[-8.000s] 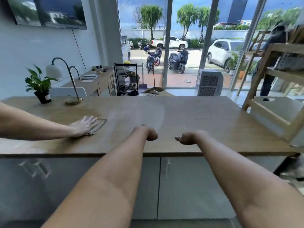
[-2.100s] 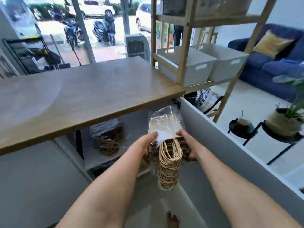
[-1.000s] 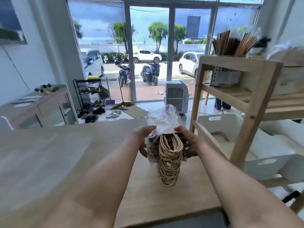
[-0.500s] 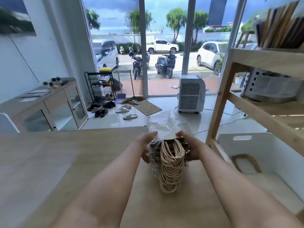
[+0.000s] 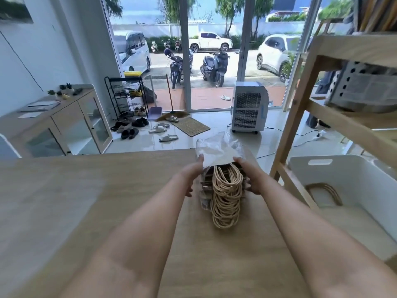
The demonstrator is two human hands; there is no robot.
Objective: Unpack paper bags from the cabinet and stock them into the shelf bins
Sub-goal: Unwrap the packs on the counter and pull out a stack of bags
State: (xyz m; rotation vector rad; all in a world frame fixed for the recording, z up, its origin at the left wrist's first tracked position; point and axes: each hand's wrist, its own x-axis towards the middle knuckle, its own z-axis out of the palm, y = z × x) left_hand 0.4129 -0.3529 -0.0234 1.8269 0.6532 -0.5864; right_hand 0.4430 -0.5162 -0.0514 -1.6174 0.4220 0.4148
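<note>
A bundle of brown paper bags (image 5: 225, 190) in clear plastic wrap (image 5: 217, 150) lies on the wooden counter (image 5: 107, 190), its tan twisted-cord handles spilling toward me. My left hand (image 5: 192, 176) grips the bundle's left side and my right hand (image 5: 249, 179) grips its right side. To the right, a white bin (image 5: 322, 163) sits on the lower level of the wooden shelf (image 5: 287, 145), with one bag's handles showing inside it. The cabinet is out of view.
A perforated grey bin (image 5: 363, 89) holding upright bags stands on the upper shelf. Beyond the counter are a white air cooler (image 5: 249, 108), a shoe rack (image 5: 125, 97), scattered shoes and a sideboard (image 5: 64, 121) by the glass doors.
I carried the bundle up from the open cabinet below the counter. It has come down onto the countertop beside the shelf, both hands still holding its sides.
</note>
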